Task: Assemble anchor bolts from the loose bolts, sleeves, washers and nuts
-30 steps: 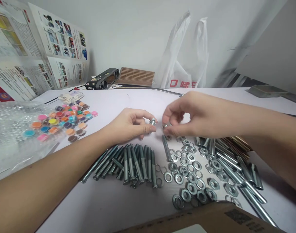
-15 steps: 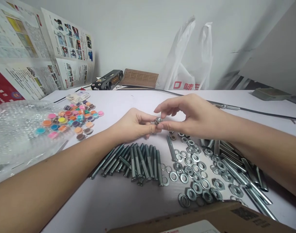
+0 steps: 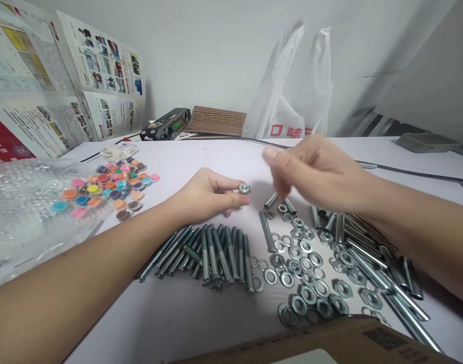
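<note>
My left hand (image 3: 206, 196) is closed around a bolt held upright on the white table (image 3: 201, 156), with a nut (image 3: 244, 189) sitting on the bolt's top end. My right hand (image 3: 315, 169) hovers just to the right of it, blurred by motion, fingers loosely curled, and I see nothing in it. Below my left hand lies a row of long steel bolts (image 3: 212, 253). Under my right hand lie washers and nuts (image 3: 299, 268) and several metal sleeves (image 3: 349, 237).
Coloured round caps (image 3: 110, 184) lie at the left beside bubble wrap (image 3: 30, 207). Printed posters (image 3: 64, 86) lean on the wall. A white plastic bag (image 3: 292, 96), a black device (image 3: 165, 124) and a brown grille stand at the back. A cardboard box (image 3: 330, 344) fills the near edge.
My right hand brought a nut onto the bolt held in my left hand, then let go and lifted away to the right. The left hand stayed put.
</note>
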Available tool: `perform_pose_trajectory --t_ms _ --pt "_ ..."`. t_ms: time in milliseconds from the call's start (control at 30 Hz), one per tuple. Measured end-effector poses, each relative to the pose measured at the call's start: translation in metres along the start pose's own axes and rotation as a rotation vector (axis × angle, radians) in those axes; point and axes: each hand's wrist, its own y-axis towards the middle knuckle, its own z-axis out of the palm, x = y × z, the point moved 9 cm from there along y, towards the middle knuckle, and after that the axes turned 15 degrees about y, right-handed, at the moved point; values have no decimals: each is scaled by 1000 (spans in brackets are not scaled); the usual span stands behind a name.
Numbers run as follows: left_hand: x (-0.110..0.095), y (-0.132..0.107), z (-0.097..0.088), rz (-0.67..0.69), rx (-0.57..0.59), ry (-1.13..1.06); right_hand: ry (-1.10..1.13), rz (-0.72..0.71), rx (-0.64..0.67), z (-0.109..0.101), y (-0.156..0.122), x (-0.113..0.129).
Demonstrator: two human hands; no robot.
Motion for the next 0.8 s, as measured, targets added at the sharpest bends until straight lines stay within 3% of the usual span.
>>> perform_pose_trajectory --t_ms 67,100,200,267,367,433,667,800 --pt "-1 0 0 -10 2 -1 6 23 -106 -10 -1 -3" --pt "-2 0 0 -3 13 -1 -2 8 -94 -9 -1 -2" --pt "-4 1 -1 18 11 -13 -26 -86 103 11 -1 5" --pt "-5 1 -1 11 7 -16 -24 -86 154 16 -2 6" --pt "-4 0 1 -17 23 -43 -5 8 -34 -3 -1 -1" --pt "-4 0 3 -16 39 -43 -12 22 -90 -9 -2 -2" --pt "0 2 -1 16 -13 45 -177 -167 230 29 -2 12" --pt "-2 2 0 30 -4 78 -322 -287 204 30 -2 14"
